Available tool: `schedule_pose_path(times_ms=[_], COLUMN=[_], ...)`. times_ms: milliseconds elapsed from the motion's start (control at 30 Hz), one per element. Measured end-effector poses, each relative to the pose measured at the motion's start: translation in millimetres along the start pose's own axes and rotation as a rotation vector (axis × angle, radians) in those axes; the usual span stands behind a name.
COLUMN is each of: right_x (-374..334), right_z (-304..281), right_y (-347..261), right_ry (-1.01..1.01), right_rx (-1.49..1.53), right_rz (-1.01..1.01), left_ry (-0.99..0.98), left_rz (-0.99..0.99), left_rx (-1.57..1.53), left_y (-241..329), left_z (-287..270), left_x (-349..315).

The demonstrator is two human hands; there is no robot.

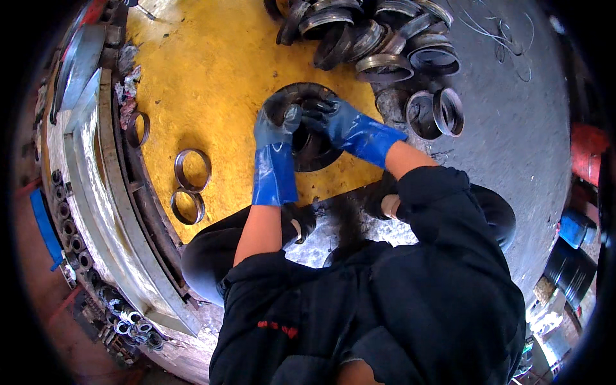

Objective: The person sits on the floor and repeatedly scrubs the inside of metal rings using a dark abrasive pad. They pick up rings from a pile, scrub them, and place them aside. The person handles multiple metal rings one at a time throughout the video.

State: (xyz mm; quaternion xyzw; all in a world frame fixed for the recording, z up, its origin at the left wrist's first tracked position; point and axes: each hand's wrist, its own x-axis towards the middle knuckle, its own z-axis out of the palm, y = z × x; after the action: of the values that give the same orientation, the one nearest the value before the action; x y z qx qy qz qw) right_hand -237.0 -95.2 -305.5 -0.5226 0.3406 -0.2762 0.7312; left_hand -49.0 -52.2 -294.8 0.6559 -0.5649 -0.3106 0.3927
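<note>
A black round disc-shaped part (321, 157) with a raised hub lies on the yellow floor plate (212, 83). Both my hands wear blue rubber gloves. My left hand (277, 122) grips the disc's upper left rim. My right hand (333, 122) reaches into the centre of the disc, fingers curled on the hub. I squat over it, knees either side.
A heap of several dark metal rings (378, 38) lies beyond the disc, with two rings (436, 112) apart on the grey floor. Three loose rings (191, 170) lie at left on the yellow plate. A curved metal frame (109, 192) borders the left side.
</note>
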Motion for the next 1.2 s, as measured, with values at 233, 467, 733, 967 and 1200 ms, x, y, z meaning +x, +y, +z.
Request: schedule_pose_path(times_ms=[233, 467, 733, 967, 1200], right_x=[8, -4, 3, 11, -37], right_z=[63, 60, 38, 77, 56], right_y=[-4, -2, -32, -46, 6], right_ry=[-0.454, 0.182, 0.354, 0.220, -0.110], right_rx=[-1.054, 1.025, 0.371, 0.099, -0.500], right_rz=[0.380, 0.850, 0.358, 0.371, 0.179], left_ry=[0.199, 0.207, 0.169, 0.171, 0.165], left_rz=[-0.303, -0.327, -0.335, -0.346, -0.378], left_rx=[-0.412, -0.508, -0.544, -0.528, -0.715], left_y=[-9, 0, 10, 5, 38], left_z=[-3, -7, -7, -20, -4], left_x=[-32, -28, -19, -19, -18])
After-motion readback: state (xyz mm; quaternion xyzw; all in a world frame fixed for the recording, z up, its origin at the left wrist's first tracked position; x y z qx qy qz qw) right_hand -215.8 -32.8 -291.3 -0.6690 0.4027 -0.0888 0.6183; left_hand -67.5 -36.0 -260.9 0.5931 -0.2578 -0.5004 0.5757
